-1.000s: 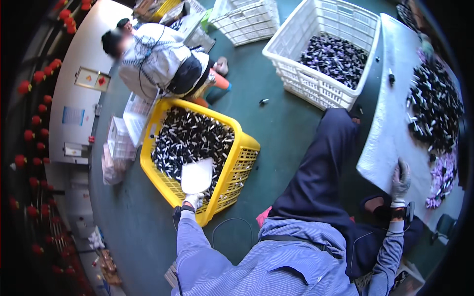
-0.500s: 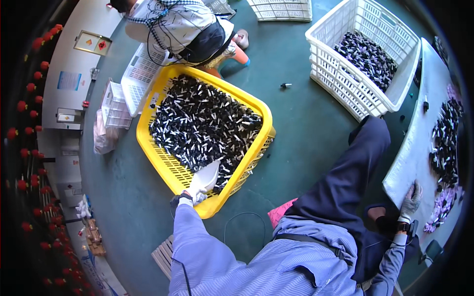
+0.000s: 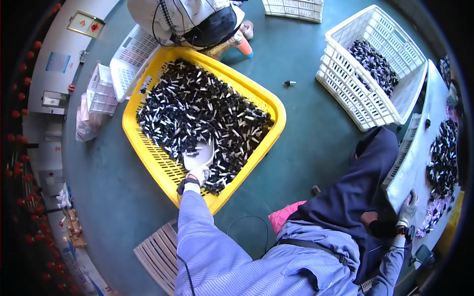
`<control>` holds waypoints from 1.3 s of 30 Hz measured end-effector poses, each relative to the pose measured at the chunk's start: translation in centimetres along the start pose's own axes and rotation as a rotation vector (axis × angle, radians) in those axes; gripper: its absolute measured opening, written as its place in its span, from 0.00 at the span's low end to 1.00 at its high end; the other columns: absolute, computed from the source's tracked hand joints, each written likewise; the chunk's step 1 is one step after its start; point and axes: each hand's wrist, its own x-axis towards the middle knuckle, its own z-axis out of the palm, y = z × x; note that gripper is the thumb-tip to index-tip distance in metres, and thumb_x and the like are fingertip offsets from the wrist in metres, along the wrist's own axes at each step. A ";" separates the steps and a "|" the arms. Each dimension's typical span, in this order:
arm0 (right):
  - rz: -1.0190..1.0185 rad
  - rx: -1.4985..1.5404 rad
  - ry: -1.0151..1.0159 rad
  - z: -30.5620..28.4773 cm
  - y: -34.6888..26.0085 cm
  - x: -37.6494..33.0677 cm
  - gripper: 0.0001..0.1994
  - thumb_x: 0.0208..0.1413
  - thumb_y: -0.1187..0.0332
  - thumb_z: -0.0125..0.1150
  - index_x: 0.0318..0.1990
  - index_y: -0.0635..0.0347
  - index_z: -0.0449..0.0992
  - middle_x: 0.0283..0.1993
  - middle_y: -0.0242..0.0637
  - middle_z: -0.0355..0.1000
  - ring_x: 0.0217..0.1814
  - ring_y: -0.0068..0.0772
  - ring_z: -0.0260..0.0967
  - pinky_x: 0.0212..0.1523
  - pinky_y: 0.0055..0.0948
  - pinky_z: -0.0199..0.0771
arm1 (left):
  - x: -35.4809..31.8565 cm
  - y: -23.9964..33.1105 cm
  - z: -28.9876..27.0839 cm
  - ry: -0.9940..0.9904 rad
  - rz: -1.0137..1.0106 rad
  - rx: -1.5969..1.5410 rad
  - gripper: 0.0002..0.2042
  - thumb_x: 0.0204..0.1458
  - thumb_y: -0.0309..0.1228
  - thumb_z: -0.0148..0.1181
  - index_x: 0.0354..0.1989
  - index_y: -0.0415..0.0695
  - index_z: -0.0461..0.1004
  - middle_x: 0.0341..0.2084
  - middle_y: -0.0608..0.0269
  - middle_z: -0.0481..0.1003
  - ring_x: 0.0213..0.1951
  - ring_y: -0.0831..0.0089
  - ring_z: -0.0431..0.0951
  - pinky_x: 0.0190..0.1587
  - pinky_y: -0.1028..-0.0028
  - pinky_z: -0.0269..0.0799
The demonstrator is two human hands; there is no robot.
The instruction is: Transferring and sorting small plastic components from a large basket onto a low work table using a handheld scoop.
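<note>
My left hand (image 3: pixel 199 174), in a white glove, is closed round the handle of a white scoop (image 3: pixel 200 157). The scoop's mouth is pushed into a heap of small black pieces with white stems (image 3: pixel 197 108), which fills much of a yellow slotted basket (image 3: pixel 129 123). Some pieces lie in the scoop's mouth. Over on the right, my gloved right hand (image 3: pixel 408 208) lies with fingers stretched out on the edge of a pale tabletop (image 3: pixel 412 165). More black pieces (image 3: pixel 442 155) and some purple ones (image 3: pixel 434 214) are piled on that table, beyond the hand.
A white crate (image 3: pixel 345 98) part-filled with dark pieces stands at the far right. Another person (image 3: pixel 187 22) sits beyond the yellow basket, beside a white basket (image 3: pixel 131 56). One loose piece (image 3: pixel 290 83) lies on the green floor. A slatted stool (image 3: pixel 158 251) is near my left arm.
My left hand has pushed the scoop forward, deeper into the heap. The view has shifted, and the other person leans closer to the yellow basket. My right hand stays at the table edge.
</note>
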 end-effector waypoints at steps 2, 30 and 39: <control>-0.020 0.006 -0.035 0.5 0.2 -0.1 0.12 0.58 0.71 0.51 0.47 0.61 0.74 0.47 0.45 0.71 0.51 0.45 0.67 0.54 0.36 0.64 | -1.2 1.9 -1.4 0.170 0.017 -0.043 0.07 0.46 0.30 0.55 0.19 0.45 0.69 0.09 0.70 0.64 0.10 0.78 0.63 0.11 0.80 0.55; -1.533 -0.036 -0.584 5.8 -61.1 -12.0 0.03 0.46 0.67 0.58 0.30 0.49 0.74 0.31 0.29 0.70 0.39 0.31 0.68 0.41 0.30 0.64 | 6.0 2.3 3.1 0.535 0.238 -0.055 0.07 0.41 0.25 0.66 0.28 0.39 0.74 0.15 0.61 0.74 0.10 0.73 0.69 0.10 0.74 0.61; -1.591 0.140 -0.647 6.7 -61.3 -11.2 0.10 0.37 0.65 0.63 0.30 0.52 0.74 0.31 0.32 0.69 0.40 0.35 0.69 0.42 0.33 0.68 | 8.2 3.3 2.7 0.382 0.390 -0.225 0.09 0.43 0.28 0.65 0.33 0.43 0.73 0.15 0.64 0.72 0.12 0.76 0.69 0.12 0.77 0.62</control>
